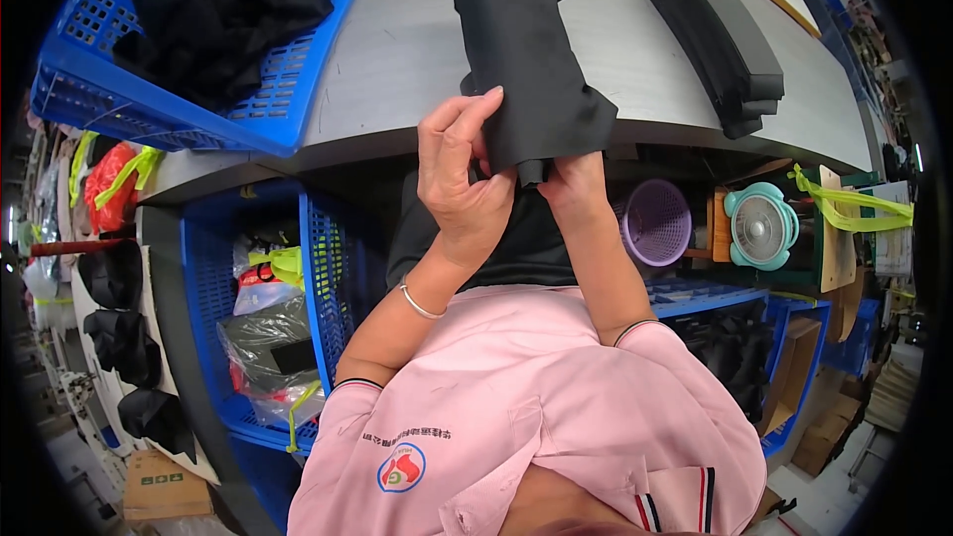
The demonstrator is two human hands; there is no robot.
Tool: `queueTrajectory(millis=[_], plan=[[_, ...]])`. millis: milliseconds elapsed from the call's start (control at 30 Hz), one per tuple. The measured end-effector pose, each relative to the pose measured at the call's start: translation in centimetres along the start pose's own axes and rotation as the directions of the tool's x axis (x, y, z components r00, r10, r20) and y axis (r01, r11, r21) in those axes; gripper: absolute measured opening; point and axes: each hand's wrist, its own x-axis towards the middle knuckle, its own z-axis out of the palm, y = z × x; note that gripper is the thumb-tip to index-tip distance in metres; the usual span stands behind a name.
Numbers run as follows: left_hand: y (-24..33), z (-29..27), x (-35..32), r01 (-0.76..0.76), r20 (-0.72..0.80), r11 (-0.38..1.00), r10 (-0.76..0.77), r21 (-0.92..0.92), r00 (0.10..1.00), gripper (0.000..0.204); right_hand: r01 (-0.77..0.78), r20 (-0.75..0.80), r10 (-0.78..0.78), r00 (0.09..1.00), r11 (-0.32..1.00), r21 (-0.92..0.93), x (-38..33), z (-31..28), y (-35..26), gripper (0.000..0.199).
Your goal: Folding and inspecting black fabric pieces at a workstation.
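Note:
A long black fabric piece [521, 60] lies on the grey table and reaches over its near edge toward me. My left hand [462, 169] is closed on the near left edge of this cloth, its thumb and fingertips bent in and one finger laid along the top. At the near right corner, my right hand [578, 189] grips the same cloth from below, and the fabric covers most of its fingers. Between the two hands a small fold of cloth hangs down. To the right on the table sits a neat stack of black fabric pieces [720, 50].
A blue plastic crate [288, 109] with black cloth stands at the table's left. Below it, another blue crate [316, 288] holds bagged items. Under the table's right side are a purple basket [657, 223] and a small teal fan [761, 226]. The table edge [377, 134] runs just beyond my wrists.

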Motion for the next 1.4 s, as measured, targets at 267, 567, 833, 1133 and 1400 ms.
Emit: queueTrajectory(millis=[267, 567, 833, 1133, 1400], plan=[[0.3, 0.2, -0.4, -0.025, 0.028, 0.999, 0.026, -0.029, 0.999, 0.065, 0.05, -0.009, -0.05, 0.999, 0.998, 0.049, -0.5, 0.0, 0.1, 0.042], [-0.3, 0.4, -1.3, 0.006, 0.066, 0.998, -0.002, -0.058, 0.998, 0.064, 0.045, -0.019, -0.044, 0.999, 0.996, 0.075, -0.5, -0.3, 0.7, 0.039], [-1.8, 0.3, -1.8, 0.018, 0.087, 0.998, -0.013, -0.053, 0.996, 0.07, 0.023, -0.057, -0.019, 0.998, 0.998, 0.06, -0.1, -0.3, 1.3, 0.039], [-3.2, -0.8, -1.1, 0.067, 0.186, 0.987, -0.039, -0.146, 0.982, 0.065, 0.04, -0.063, -0.04, 0.997, 0.999, 0.003, 1.2, -2.3, 2.8, 0.045], [-6.9, -1.7, -1.3, 0.105, 0.148, 0.984, -0.127, 0.147, 0.981, 0.052, 0.424, 0.26, -0.42, 0.869, 0.364, -0.829, 2.4, -4.9, 4.5, 0.048]])
